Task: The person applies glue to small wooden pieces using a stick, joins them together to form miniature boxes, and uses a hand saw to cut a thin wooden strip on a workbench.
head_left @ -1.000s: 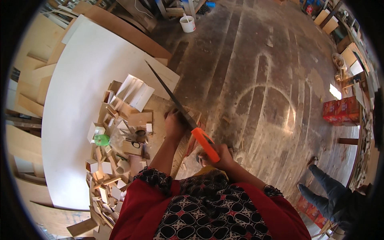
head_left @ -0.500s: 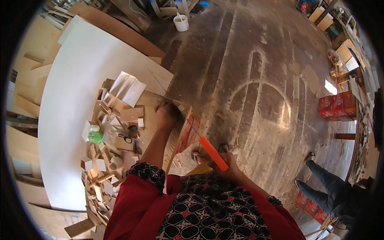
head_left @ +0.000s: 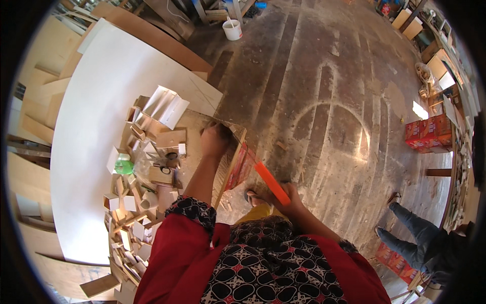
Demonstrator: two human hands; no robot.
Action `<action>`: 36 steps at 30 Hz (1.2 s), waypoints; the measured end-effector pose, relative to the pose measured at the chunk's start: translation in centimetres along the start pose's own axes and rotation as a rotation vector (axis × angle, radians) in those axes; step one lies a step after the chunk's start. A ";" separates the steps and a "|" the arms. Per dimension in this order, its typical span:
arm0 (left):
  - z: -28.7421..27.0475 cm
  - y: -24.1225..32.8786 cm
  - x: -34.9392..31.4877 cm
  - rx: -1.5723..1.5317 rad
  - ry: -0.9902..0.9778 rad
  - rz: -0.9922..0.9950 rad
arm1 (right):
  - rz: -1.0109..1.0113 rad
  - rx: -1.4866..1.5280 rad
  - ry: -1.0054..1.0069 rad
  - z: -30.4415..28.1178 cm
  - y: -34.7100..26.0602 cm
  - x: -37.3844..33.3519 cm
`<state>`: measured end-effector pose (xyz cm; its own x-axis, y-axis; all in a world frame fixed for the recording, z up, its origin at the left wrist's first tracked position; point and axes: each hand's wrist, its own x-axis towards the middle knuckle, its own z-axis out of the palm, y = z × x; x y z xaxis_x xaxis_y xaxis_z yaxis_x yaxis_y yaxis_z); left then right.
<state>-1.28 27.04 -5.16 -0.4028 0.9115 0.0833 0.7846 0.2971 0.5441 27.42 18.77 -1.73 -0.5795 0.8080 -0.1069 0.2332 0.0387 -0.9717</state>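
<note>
My right hand [head_left: 291, 198] is closed round the straight orange handle of a thin-bladed saw [head_left: 272, 183]. From the handle the narrow blade slants forward and left to the corner of the work table [head_left: 195, 124], close to my left hand. My left hand [head_left: 216, 139] is closed and presses down on the table near that corner. Its fingers point away from me, and whatever lies under or inside them is hidden. The blade's far end is hard to make out against the dark patch beside the left hand.
Wood offcuts [head_left: 132, 223], scissors [head_left: 165, 169] and a green container [head_left: 123, 166] clutter the table's left part. Beyond lies a large white board [head_left: 81, 152]. Red cartons [head_left: 238, 172] show beside the table edge. Another person's legs [head_left: 407, 228] are at right; a white bucket [head_left: 232, 30] stands far off.
My right hand has pushed the saw a little forward toward the table corner. My left hand keeps its place on the table. The whole view has shifted slightly.
</note>
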 end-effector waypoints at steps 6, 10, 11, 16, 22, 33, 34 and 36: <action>-0.5 0.5 0.5 0.024 0.054 0.149 | 0.003 -0.225 -0.058 -0.1 0.5 -2.8; -0.4 -1.1 2.0 0.066 0.002 0.075 | 0.064 -0.092 -0.062 0.5 0.7 -1.7; -0.3 -1.1 2.1 0.090 -0.002 0.073 | 0.076 -0.020 -0.051 0.4 1.0 -1.8; 0.5 -2.4 1.8 -0.048 -0.036 0.015 | 0.050 -0.031 -0.035 0.0 0.2 -3.3; -0.3 -0.6 1.1 0.041 -0.033 0.187 | -0.053 -0.077 0.023 2.4 -0.6 3.9; 0.0 -1.6 -0.1 0.011 0.041 0.165 | 0.184 0.356 0.100 -1.5 -0.3 -3.6; -0.3 -1.3 0.0 -0.038 -0.006 0.102 | 0.249 0.581 0.134 -2.2 0.3 -3.9; -1.0 -0.7 -0.5 -0.140 -0.099 -0.034 | 0.210 0.486 0.146 -3.7 0.3 -4.3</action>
<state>-2.10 26.12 -4.73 -0.3745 0.9271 -0.0161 0.6950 0.2922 0.6569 32.82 17.46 -0.75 -0.4371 0.8434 -0.3125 -0.0752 -0.3805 -0.9217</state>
